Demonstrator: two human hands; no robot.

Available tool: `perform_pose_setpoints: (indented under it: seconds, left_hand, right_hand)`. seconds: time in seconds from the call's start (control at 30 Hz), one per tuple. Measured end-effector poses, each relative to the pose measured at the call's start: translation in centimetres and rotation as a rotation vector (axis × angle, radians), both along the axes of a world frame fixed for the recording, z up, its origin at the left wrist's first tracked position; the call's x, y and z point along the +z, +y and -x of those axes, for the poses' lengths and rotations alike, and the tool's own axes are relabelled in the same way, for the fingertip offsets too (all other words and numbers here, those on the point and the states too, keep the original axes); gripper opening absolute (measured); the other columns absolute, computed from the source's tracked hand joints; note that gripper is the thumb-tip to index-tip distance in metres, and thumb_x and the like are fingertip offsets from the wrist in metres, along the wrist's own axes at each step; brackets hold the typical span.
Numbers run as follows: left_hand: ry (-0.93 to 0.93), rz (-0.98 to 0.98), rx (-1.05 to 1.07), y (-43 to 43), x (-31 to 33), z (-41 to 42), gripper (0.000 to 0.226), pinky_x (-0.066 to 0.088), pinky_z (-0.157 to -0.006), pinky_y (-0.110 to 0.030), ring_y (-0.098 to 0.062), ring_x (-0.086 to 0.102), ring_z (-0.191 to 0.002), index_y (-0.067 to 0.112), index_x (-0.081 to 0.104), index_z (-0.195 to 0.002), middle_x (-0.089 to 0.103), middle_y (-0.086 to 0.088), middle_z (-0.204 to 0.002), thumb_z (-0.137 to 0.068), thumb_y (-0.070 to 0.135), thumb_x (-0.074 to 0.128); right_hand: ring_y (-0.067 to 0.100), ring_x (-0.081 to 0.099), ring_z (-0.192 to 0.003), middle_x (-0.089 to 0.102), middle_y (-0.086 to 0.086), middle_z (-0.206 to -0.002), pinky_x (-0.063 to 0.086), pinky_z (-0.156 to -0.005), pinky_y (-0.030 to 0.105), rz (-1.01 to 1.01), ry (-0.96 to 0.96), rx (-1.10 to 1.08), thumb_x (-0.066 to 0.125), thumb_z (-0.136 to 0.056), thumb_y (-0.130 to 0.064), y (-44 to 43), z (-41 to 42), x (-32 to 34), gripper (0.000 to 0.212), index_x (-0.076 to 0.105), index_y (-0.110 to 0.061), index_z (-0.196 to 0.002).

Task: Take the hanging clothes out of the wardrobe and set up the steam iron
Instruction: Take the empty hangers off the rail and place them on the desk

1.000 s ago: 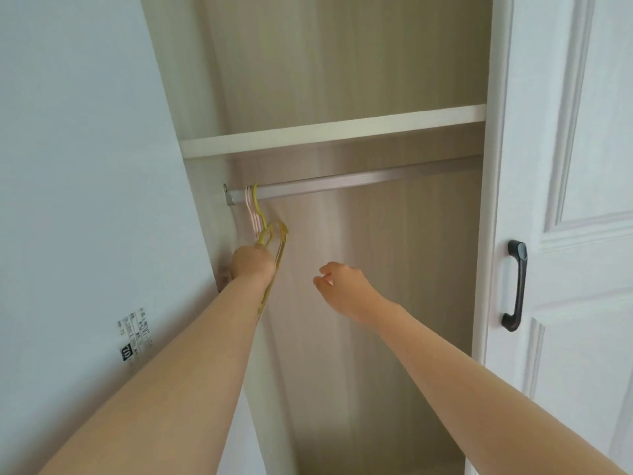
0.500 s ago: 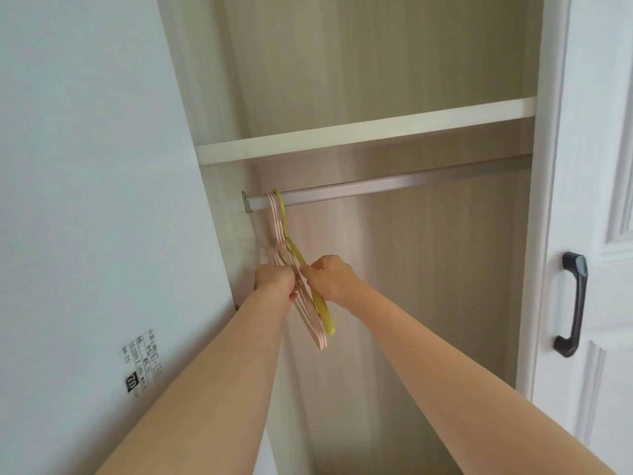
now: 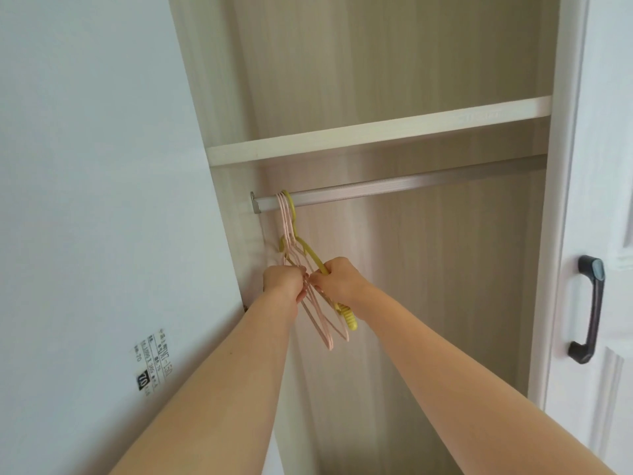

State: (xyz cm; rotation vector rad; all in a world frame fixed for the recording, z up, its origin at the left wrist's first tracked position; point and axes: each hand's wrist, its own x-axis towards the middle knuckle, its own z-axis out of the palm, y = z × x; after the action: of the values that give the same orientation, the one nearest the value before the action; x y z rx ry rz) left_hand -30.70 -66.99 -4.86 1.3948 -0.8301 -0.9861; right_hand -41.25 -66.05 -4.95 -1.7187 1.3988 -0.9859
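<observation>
While hooked on the rail (image 3: 411, 185) — left hand (image 3: 282, 281) grips pink hangers (image 3: 320, 320) | right hand (image 3: 339, 279) grips yellow hanger (image 3: 310, 252)

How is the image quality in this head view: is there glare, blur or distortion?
Head view: soft daylight and no hard shadows; a bright glare band on the rail; the wide lens bends the door edge and shelf; the hangers and both hands, left and right, are fairly sharp; the near forearms look softer.
</observation>
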Motion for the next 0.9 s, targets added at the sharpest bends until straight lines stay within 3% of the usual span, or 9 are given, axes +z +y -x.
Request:
perform_pose_setpoints:
  seconds: [0.17,0.33,0.47,0.53,0.67,0.77,0.9]
  left_hand:
    - [0.058,-0.006,-0.010,0.2,0.3,-0.1,0.015,0.049,-0.057,-0.027,-0.016,0.050,-0.056,0.004,0.058,-0.103,0.063,-0.009,-0.071,-0.096,0.003,0.045]
    - [0.188,0.037,-0.054,1.2,1.0,0.5,0.016,0.055,-0.049,-0.027,-0.018,0.056,-0.055,0.002,0.054,-0.101,0.057,-0.011,-0.072,-0.098,0.000,0.039]
    - [0.235,0.091,-0.068,1.9,2.3,1.0,0.017,0.055,-0.044,-0.027,-0.019,0.055,-0.055,0.003,0.052,-0.097,0.053,-0.011,-0.072,-0.098,-0.002,0.036]
    - [0.232,0.099,-0.079,2.5,2.9,1.2,0.020,0.054,-0.045,-0.025,-0.017,0.051,-0.054,0.004,0.053,-0.090,0.052,-0.010,-0.070,-0.097,-0.002,0.035]
    - [0.245,0.075,-0.097,3.6,3.0,1.6,0.024,0.050,-0.046,-0.025,-0.015,0.048,-0.053,0.007,0.053,-0.083,0.051,-0.008,-0.067,-0.098,0.001,0.036]
    - [0.280,0.055,-0.125,5.0,2.5,2.2,0.022,0.047,-0.047,-0.026,-0.015,0.045,-0.052,0.006,0.053,-0.084,0.051,-0.008,-0.065,-0.098,0.002,0.037]
    - [0.317,0.021,-0.153,7.9,1.2,3.0,0.025,0.044,-0.047,-0.023,-0.013,0.043,-0.051,0.007,0.053,-0.081,0.052,-0.008,-0.066,-0.098,0.000,0.036]
  right_hand:
    - [0.021,0.056,-0.075,0.063,0.014,-0.095,0.046,-0.067,0.028,-0.002,0.020,-0.043,0.042,-0.095,-0.013,0.0,0.2,0.2,0.025,0.057,0.001,-0.109]
    - [0.022,0.051,-0.078,0.058,0.012,-0.095,0.039,-0.056,0.026,0.067,0.011,-0.089,0.042,-0.096,-0.017,0.4,0.5,0.8,0.028,0.058,0.000,-0.111]
    - [0.026,0.055,-0.084,0.063,0.018,-0.106,0.042,-0.068,0.028,0.123,-0.036,-0.143,0.039,-0.097,-0.016,0.8,0.9,1.6,0.030,0.059,0.001,-0.110]
    - [0.026,0.056,-0.084,0.063,0.018,-0.107,0.042,-0.066,0.028,0.133,-0.064,-0.162,0.040,-0.097,-0.016,1.0,1.3,1.9,0.029,0.059,0.001,-0.110]
    - [0.026,0.055,-0.079,0.063,0.017,-0.103,0.040,-0.058,0.027,0.139,-0.077,-0.194,0.040,-0.096,-0.016,2.5,2.4,1.8,0.028,0.060,0.000,-0.109]
    - [0.022,0.049,-0.066,0.060,0.014,-0.089,0.036,-0.051,0.026,0.133,-0.101,-0.223,0.042,-0.095,-0.015,4.3,3.4,1.3,0.026,0.061,0.001,-0.103]
    - [0.016,0.036,-0.052,0.045,0.004,-0.065,0.031,-0.047,0.024,0.104,-0.110,-0.267,0.044,-0.095,-0.015,7.6,4.5,0.0,0.023,0.050,-0.007,-0.073]
